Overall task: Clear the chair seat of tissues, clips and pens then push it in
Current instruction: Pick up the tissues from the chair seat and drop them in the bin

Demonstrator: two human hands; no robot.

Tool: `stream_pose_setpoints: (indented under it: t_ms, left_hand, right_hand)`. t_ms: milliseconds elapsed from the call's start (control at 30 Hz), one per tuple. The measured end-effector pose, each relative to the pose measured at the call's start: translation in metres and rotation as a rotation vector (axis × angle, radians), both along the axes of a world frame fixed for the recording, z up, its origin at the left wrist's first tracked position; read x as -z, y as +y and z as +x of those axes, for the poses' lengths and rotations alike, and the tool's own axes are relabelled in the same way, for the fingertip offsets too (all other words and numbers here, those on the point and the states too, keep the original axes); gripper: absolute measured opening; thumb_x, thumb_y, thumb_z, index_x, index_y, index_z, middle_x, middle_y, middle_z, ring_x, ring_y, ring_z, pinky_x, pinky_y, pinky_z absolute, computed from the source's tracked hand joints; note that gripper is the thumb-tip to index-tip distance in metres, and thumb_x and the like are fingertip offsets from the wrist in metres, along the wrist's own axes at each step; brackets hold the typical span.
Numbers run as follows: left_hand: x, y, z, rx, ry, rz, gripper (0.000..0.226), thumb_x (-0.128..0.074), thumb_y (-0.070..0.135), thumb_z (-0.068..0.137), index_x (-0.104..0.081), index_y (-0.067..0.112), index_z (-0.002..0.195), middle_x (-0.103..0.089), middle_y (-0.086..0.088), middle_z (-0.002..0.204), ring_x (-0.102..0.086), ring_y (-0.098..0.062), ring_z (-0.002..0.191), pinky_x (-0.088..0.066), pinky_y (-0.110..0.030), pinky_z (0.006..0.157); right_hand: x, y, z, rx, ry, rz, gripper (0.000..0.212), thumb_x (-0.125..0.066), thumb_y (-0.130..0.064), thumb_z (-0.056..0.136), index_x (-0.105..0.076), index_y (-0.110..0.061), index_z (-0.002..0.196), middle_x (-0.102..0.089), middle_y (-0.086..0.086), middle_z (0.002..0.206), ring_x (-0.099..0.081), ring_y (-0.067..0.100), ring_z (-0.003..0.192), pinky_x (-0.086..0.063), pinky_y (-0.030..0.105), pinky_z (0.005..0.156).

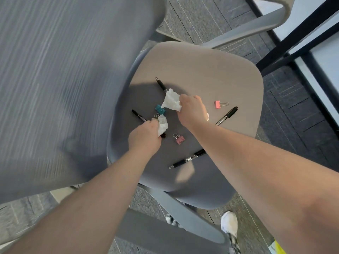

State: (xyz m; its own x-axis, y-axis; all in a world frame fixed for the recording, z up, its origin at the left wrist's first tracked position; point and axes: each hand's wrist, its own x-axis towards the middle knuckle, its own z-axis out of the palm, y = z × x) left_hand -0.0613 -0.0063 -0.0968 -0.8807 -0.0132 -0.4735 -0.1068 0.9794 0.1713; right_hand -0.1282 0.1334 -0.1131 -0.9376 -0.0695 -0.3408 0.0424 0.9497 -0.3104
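Note:
The grey chair seat (211, 74) fills the middle of the head view. My left hand (145, 136) is closed on a crumpled white tissue (162, 124) near the seat's centre. My right hand (192, 109) pinches a second, larger crumpled tissue (171, 100) just above it. A teal binder clip (160, 109) lies between the two tissues. One pink clip (218, 104) sits right of my right hand, another pink clip (179, 139) near my left wrist. Black pens lie around: one (161, 84) beyond the larger tissue, one (138, 115) left, one (227, 115) right, one (189, 158) nearest me.
The chair's mesh backrest (64, 79) rises large and blurred on the left. A grey armrest (242, 32) runs at the top right, another armrest (174, 230) below the seat. A black table leg (297, 35) and white tabletop edge stand at the right. My white shoe (229, 224) rests on the carpet.

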Motion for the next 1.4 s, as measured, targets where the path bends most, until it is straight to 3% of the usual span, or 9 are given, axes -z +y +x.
stream_pose_setpoints:
  t_ms: [100, 333, 433, 600, 700, 800, 1067, 1267, 1400]
  left_hand:
    - [-0.001, 0.0, -0.001, 0.007, 0.016, 0.018, 0.018, -0.053, 0.017, 0.085, -0.051, 0.008, 0.101, -0.058, -0.009, 0.107, -0.058, -0.034, 0.093, -0.035, -0.034, 0.063]
    - [-0.013, 0.007, -0.007, 0.038, 0.026, 0.016, 0.018, -0.053, 0.019, 0.081, -0.052, 0.009, 0.097, -0.059, -0.008, 0.104, -0.058, -0.033, 0.09, -0.038, -0.032, 0.063]
    - [-0.029, 0.022, -0.009, 0.052, 0.039, 0.03, 0.019, -0.053, 0.019, 0.08, -0.053, 0.009, 0.097, -0.06, -0.01, 0.105, -0.06, -0.034, 0.094, -0.044, -0.036, 0.068]
    - [-0.057, 0.058, -0.005, 0.169, 0.05, -0.002, 0.022, -0.055, 0.019, 0.08, -0.054, 0.008, 0.099, -0.063, -0.011, 0.105, -0.059, -0.035, 0.098, -0.045, -0.037, 0.071]
    - [-0.07, 0.092, 0.004, 0.266, 0.066, -0.018, 0.023, -0.054, 0.019, 0.08, -0.053, 0.01, 0.102, -0.062, -0.009, 0.103, -0.059, -0.035, 0.096, -0.044, -0.036, 0.07]
    - [-0.079, 0.141, 0.023, 0.336, 0.044, -0.021, 0.02, -0.052, 0.018, 0.079, -0.054, 0.013, 0.098, -0.062, -0.006, 0.099, -0.061, -0.032, 0.093, -0.047, -0.035, 0.071]
    - [-0.07, 0.322, 0.116, 0.748, -0.011, 0.01, 0.021, -0.05, 0.019, 0.077, -0.053, 0.016, 0.098, -0.062, -0.004, 0.101, -0.061, -0.031, 0.094, -0.049, -0.037, 0.073]
    - [-0.06, 0.466, 0.228, 1.041, -0.088, -0.004, 0.019, -0.047, 0.014, 0.078, -0.051, 0.017, 0.096, -0.063, -0.003, 0.089, -0.056, -0.027, 0.077, -0.045, -0.033, 0.064]
    - [-0.053, 0.545, 0.312, 1.235, -0.133, -0.008, 0.029, -0.051, 0.022, 0.085, -0.051, 0.015, 0.113, -0.063, -0.007, 0.103, -0.06, -0.03, 0.095, -0.045, -0.034, 0.069]
  right_hand:
    - [0.0, -0.003, 0.001, 0.014, -0.015, 0.057, 0.024, -0.052, 0.004, 0.078, -0.037, -0.015, 0.083, -0.044, 0.0, 0.069, -0.046, 0.032, 0.082, -0.03, 0.034, 0.063]
    - [-0.019, 0.012, 0.02, 0.141, -0.031, -0.139, 0.011, -0.049, -0.006, 0.082, -0.052, -0.01, 0.092, -0.061, 0.01, 0.094, -0.054, 0.034, 0.083, -0.041, 0.036, 0.062]
    - [-0.034, 0.039, 0.032, 0.261, -0.076, -0.139, 0.014, -0.047, -0.002, 0.08, -0.053, -0.015, 0.08, -0.059, 0.008, 0.086, -0.059, 0.029, 0.091, -0.044, 0.035, 0.062]
    - [-0.049, 0.09, 0.063, 0.43, -0.023, -0.273, 0.01, -0.044, -0.003, 0.082, -0.052, -0.009, 0.084, -0.06, 0.009, 0.085, -0.056, 0.029, 0.071, -0.037, 0.03, 0.055]
    - [-0.06, 0.126, 0.099, 0.558, -0.04, -0.337, 0.013, -0.043, -0.004, 0.081, -0.05, -0.013, 0.075, -0.056, 0.0, 0.064, -0.057, 0.02, 0.056, -0.043, 0.03, 0.053]
    - [-0.062, 0.17, 0.144, 0.641, -0.048, -0.336, 0.028, -0.047, 0.001, 0.081, -0.039, -0.018, 0.061, -0.046, -0.003, 0.06, -0.049, 0.021, 0.058, -0.038, 0.032, 0.055]
    - [-0.05, 0.319, 0.318, 0.966, -0.125, -0.263, 0.011, -0.052, -0.007, 0.086, -0.051, -0.014, 0.095, -0.049, 0.006, 0.096, -0.055, 0.03, 0.084, -0.037, 0.033, 0.065]
    - [-0.041, 0.427, 0.465, 1.259, -0.125, -0.208, 0.009, -0.054, -0.007, 0.083, -0.053, -0.008, 0.091, -0.057, 0.016, 0.104, -0.059, 0.037, 0.093, -0.042, 0.037, 0.068]
    - [-0.028, 0.479, 0.562, 1.4, -0.163, -0.186, 0.015, -0.053, -0.008, 0.083, -0.053, -0.007, 0.098, -0.055, 0.013, 0.103, -0.059, 0.036, 0.093, -0.047, 0.04, 0.071]
